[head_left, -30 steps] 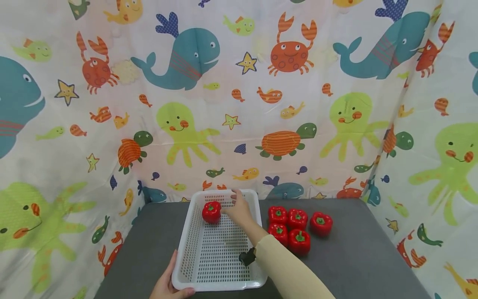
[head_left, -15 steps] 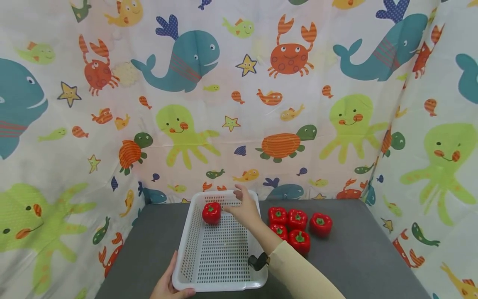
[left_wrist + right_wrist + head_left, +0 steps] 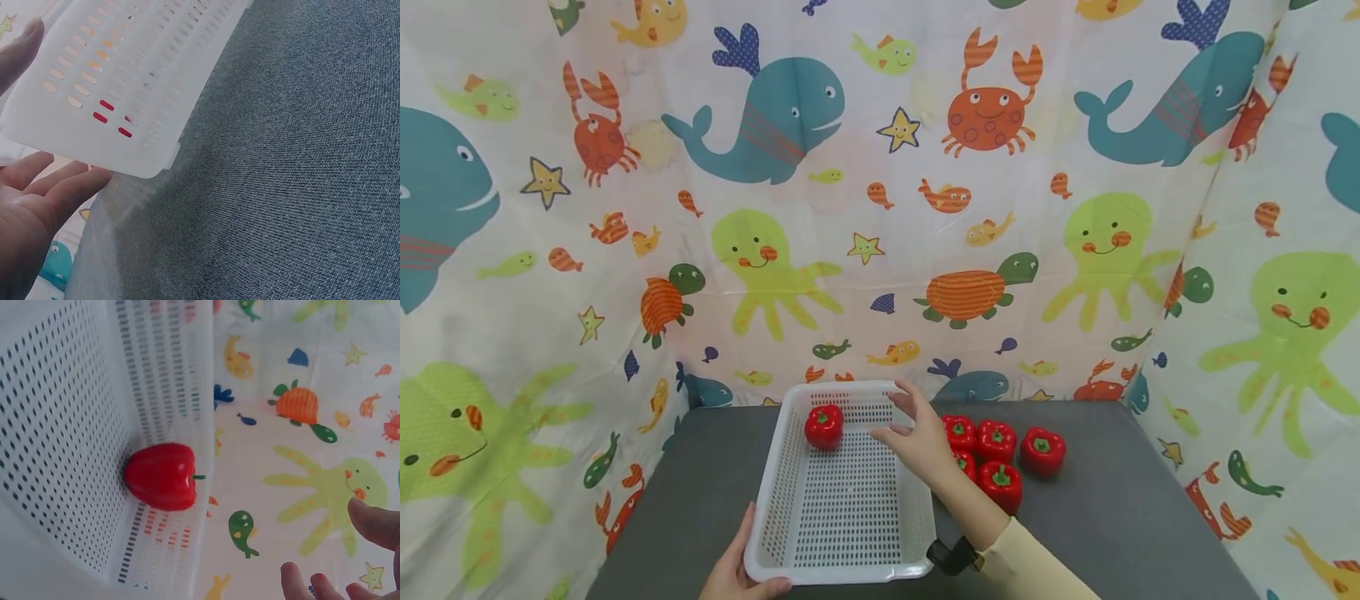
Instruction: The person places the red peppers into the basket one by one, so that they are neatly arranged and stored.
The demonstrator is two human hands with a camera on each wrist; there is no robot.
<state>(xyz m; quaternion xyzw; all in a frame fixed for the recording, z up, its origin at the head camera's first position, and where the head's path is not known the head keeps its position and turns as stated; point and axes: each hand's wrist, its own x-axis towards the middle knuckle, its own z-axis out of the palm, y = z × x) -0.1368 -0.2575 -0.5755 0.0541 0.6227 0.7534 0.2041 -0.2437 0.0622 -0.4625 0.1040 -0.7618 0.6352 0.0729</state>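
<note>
A glossy red bell pepper (image 3: 824, 427) stands stem-up in the far left of a rectangular white perforated plastic basket (image 3: 850, 517), whose long axis runs away from the person. The left hand (image 3: 735, 565) grips its near left corner; the right hand (image 3: 922, 437), thumb and fingers wide apart, hovers over its right rim. Five similar red peppers (image 3: 996, 442) sit right of it on a dark grey table (image 3: 1120, 517), backed by white cloth (image 3: 865, 167) printed with sea animals.

White perforated basket (image 3: 850, 508) is lying open side up, left hand (image 3: 737, 565) gripping its near left corner. Glossy red pepper (image 3: 823, 428) is standing stem-up inside, left of right hand (image 3: 923, 440); five red peppers (image 3: 997, 443) are sitting to that hand's right.
</note>
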